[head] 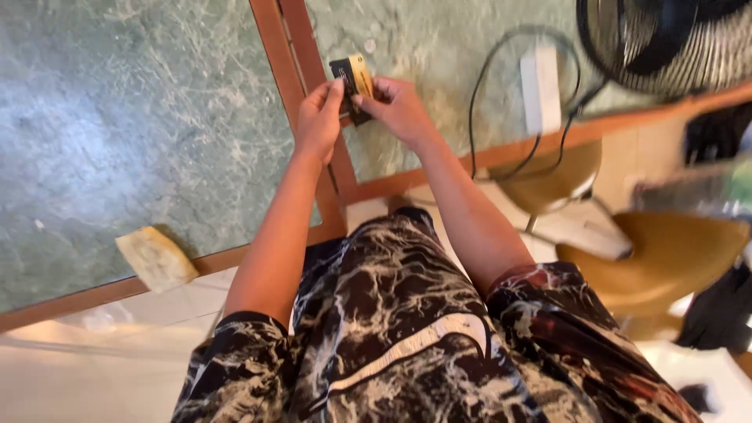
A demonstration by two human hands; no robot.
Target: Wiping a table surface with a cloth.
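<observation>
Both hands pinching a small black-and-gold packet above the green marble surface

Left hand and right hand each have their grip closed on opposite edges of the packet, thumbs on top, held up off the surface over a wooden divider strip so both sides stay reachable; motion blur, so possibly a card. Yellow sponge lies well apart at the near edge, fan and white power strip to the right

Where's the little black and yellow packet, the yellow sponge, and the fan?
black and yellow packet [354, 83], head view, on its yellow upper half.
yellow sponge [157, 258], head view, on its middle.
fan [666, 39], head view, on its wire grille.
</observation>
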